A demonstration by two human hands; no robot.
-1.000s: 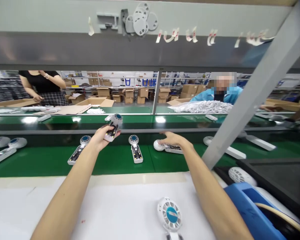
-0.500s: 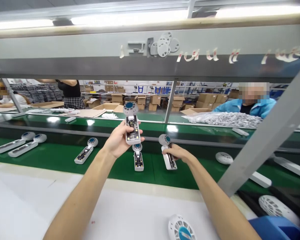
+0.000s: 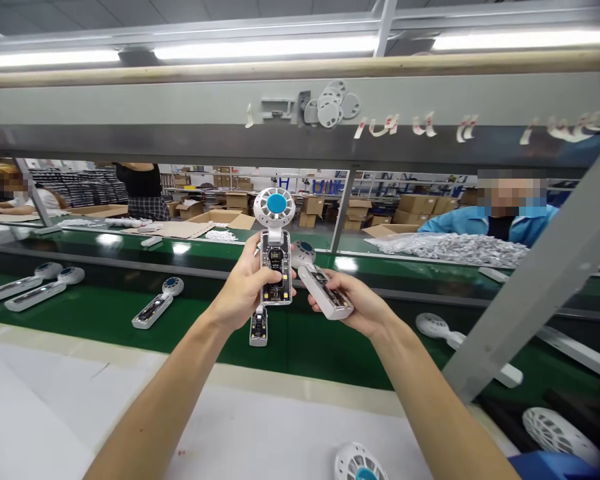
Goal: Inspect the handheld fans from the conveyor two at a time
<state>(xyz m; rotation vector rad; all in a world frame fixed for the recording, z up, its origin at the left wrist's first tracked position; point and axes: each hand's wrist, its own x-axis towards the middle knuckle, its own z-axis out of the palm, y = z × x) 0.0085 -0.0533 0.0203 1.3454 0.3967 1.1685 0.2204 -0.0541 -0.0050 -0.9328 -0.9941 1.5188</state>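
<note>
My left hand (image 3: 243, 290) grips a white handheld fan (image 3: 276, 250) upright, its round blue-centred head at the top and the open circuit board in the handle facing me. My right hand (image 3: 363, 303) holds a second fan (image 3: 320, 283) by the handle, tilted up to the left, close beside the first. Both hands are raised above the green conveyor belt (image 3: 105, 320). Another open fan (image 3: 259, 327) lies on the belt right under my left hand.
More fans lie on the belt at the left (image 3: 157, 307) (image 3: 30, 290) and right (image 3: 460, 337). A grey slanted post (image 3: 535, 280) crosses at the right. A white worktop (image 3: 260, 440) is near me with a fan head (image 3: 360, 463). People work across the line.
My right hand lifted a fan off the belt and brought it up beside the one in my left hand, which also rose and turned upright. The view tilted upward.
</note>
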